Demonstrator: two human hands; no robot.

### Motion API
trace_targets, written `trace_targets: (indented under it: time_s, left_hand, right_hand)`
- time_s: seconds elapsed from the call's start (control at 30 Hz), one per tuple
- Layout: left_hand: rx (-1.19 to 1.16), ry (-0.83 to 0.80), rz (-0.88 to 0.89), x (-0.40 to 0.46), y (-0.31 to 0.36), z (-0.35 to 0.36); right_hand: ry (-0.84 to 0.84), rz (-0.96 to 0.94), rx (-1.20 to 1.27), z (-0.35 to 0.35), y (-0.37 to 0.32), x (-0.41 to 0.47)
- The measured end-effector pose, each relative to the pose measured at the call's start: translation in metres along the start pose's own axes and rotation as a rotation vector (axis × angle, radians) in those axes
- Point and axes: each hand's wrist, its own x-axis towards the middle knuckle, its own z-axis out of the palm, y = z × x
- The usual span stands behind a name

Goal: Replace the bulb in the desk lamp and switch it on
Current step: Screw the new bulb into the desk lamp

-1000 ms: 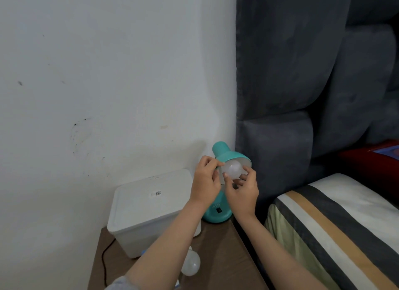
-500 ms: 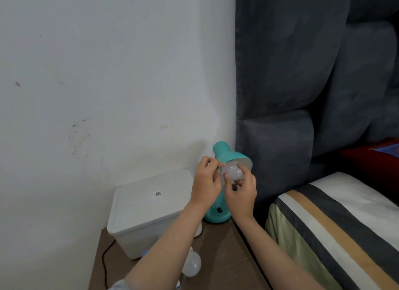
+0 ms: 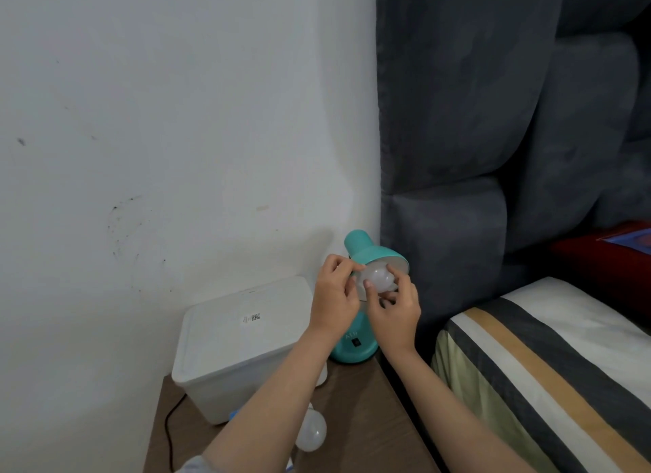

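Note:
A teal desk lamp [image 3: 366, 248] stands at the back of a brown bedside table [image 3: 355, 412], its shade tilted toward me. A white bulb [image 3: 379, 278] sits in the mouth of the shade. My right hand [image 3: 396, 308] grips this bulb with thumb and fingertips around its globe. My left hand [image 3: 334, 292] pinches the left rim of the shade. The lamp's round base [image 3: 354, 347] shows a small dark switch; my wrists hide its upper part. A second white bulb [image 3: 310, 434] lies on the table beside my left forearm.
A white lidded plastic box [image 3: 243, 342] fills the table's left side, with a black cord [image 3: 169, 430] running past its front corner. A white wall stands behind. A dark grey padded headboard [image 3: 493, 155] and a bed with a striped cover [image 3: 549, 367] lie to the right.
My right hand's fingers have shifted around the bulb, thumb now lower left and forefinger on top, as in a twist. The left hand and lamp stay put.

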Motion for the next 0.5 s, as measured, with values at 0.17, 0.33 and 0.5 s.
trace_targets:
  time_s: [0.17,0.33,0.5]
  left_hand:
    - [0.009,-0.007,0.004,-0.0015,0.0008,-0.002]
    - [0.016,-0.006,0.012,-0.0014,0.0022,-0.0021]
    - [0.01,0.002,0.018,-0.0009,0.0033,-0.0006]
  right_hand:
    - [0.011,0.0,0.007,0.0021,0.0023,-0.0041]
    - [0.012,-0.005,-0.002,0.0021,0.0006,-0.0025]
    - [0.018,0.011,0.004,-0.0004,-0.0007,0.0002]
